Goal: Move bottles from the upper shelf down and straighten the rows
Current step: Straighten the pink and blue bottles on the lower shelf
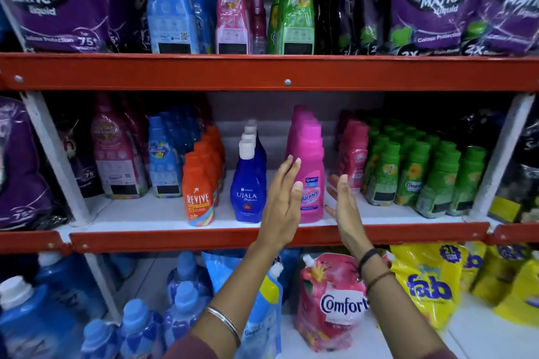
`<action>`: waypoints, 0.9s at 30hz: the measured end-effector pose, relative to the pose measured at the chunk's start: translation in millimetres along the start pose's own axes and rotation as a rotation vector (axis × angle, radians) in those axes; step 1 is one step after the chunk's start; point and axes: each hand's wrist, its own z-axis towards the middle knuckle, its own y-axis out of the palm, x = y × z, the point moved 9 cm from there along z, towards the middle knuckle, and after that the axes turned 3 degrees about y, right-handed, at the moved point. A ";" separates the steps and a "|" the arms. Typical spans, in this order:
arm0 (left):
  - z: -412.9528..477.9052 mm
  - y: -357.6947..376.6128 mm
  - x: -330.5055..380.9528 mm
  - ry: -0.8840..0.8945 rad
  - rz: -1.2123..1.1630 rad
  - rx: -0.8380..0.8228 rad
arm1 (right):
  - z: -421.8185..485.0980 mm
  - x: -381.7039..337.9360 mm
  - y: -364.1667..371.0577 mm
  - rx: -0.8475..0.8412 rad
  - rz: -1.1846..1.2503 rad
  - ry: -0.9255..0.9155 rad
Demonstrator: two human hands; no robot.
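A: Hands first. Where are they?

B: Both reach into the middle shelf. The left hand and the right hand stand flat and upright, palms facing each other, fingers straight, gripping nothing.

A: And what sits between them?

B: The front pink Vanish bottle, upright at the shelf's front edge, heading a row of the same pink bottles that runs back. The left hand's fingertips overlap its left side; I cannot tell whether they touch it. The right hand is just beside its right side, a small gap showing.

A: Neighbours?

B: Left of the left hand stands the blue Ujala bottle, then the orange Revive bottle, each fronting its own row. Right of the right hand are small pink bottles and green bottles.

A: The upper shelf?

B: The upper shelf carries a tall pink bottle and a tall green bottle, well above both hands, with purple pouches at the sides.
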 end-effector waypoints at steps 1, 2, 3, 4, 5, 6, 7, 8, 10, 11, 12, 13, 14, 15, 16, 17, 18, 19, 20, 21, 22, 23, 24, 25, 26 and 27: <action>-1.5 4.5 -5.9 -0.083 -0.055 0.024 | 1.7 1.9 0.6 -0.010 -0.004 0.020; -2.4 7.9 -11.3 -0.164 -0.100 0.049 | 3.5 4.2 0.8 -0.025 -0.009 0.028; -3.0 10.9 -16.1 -0.236 -0.135 0.069 | 4.2 5.9 1.5 -0.038 -0.013 0.034; -3.7 13.8 -21.0 -0.292 -0.158 0.081 | 5.6 7.8 2.6 -0.057 -0.018 0.033; -4.8 16.8 -24.9 -0.333 -0.170 0.083 | 6.5 10.3 2.8 -0.064 -0.023 0.039; -6.5 19.7 -28.7 -0.364 -0.169 0.077 | 7.3 11.2 3.7 -0.074 -0.025 0.036; -8.2 22.5 -32.1 -0.386 -0.163 0.069 | 7.2 10.4 4.4 -0.080 -0.025 0.029; -9.8 24.4 -35.0 -0.404 -0.159 0.064 | 7.4 9.4 5.3 -0.087 -0.024 0.021; -11.6 26.1 -39.1 -0.437 -0.162 0.059 | 9.8 11.0 5.6 -0.083 -0.004 0.016; -11.4 25.9 -39.9 -0.445 -0.158 0.052 | 10.7 12.3 4.9 -0.073 0.016 0.018; -10.4 25.1 -39.7 -0.448 -0.152 0.043 | 10.9 12.9 4.0 -0.062 0.037 0.013; -9.8 24.0 -39.5 -0.448 -0.145 0.037 | 10.8 13.4 2.4 -0.043 0.050 0.010; -8.9 23.1 -39.3 -0.443 -0.141 0.033 | 11.1 14.2 0.8 -0.027 0.063 0.005; -8.4 23.0 -39.7 -0.441 -0.146 0.029 | 11.3 14.9 -1.1 -0.011 0.075 0.004; -8.1 23.1 -39.3 -0.441 -0.153 0.023 | 11.1 14.7 -2.4 -0.001 0.088 0.001; -8.2 23.6 -39.7 -0.444 -0.165 0.021 | 10.8 14.5 -3.5 0.007 0.096 0.000; -8.8 23.9 -40.4 -0.450 -0.178 0.022 | 10.0 13.8 -4.2 0.009 0.104 -0.001; -9.3 24.3 -40.8 -0.452 -0.194 0.025 | 9.4 13.1 -4.7 0.009 0.110 0.001; -9.6 24.2 -40.8 -0.451 -0.210 0.030 | 8.8 12.3 -5.2 0.008 0.114 -0.003; -9.7 24.3 -41.9 -0.450 -0.218 0.033 | 8.4 11.6 -5.6 0.009 0.113 -0.006; -9.7 24.4 -42.5 -0.451 -0.219 0.030 | 8.2 11.5 -5.7 0.007 0.113 -0.011; -10.3 24.7 -44.4 -0.458 -0.211 0.026 | 7.9 11.0 -5.5 0.002 0.115 -0.016; -10.3 24.9 -44.9 -0.464 -0.206 0.021 | 8.0 10.6 -5.4 -0.003 0.116 -0.020; -10.6 25.7 -46.4 -0.467 -0.204 0.021 | 7.9 9.8 -5.4 -0.008 0.120 -0.020; -10.6 26.1 -45.8 -0.455 -0.205 0.021 | 9.0 10.3 -5.4 -0.013 0.123 -0.019; -10.9 25.6 -44.4 -0.426 -0.202 0.026 | 10.1 10.9 -5.9 -0.017 0.127 -0.015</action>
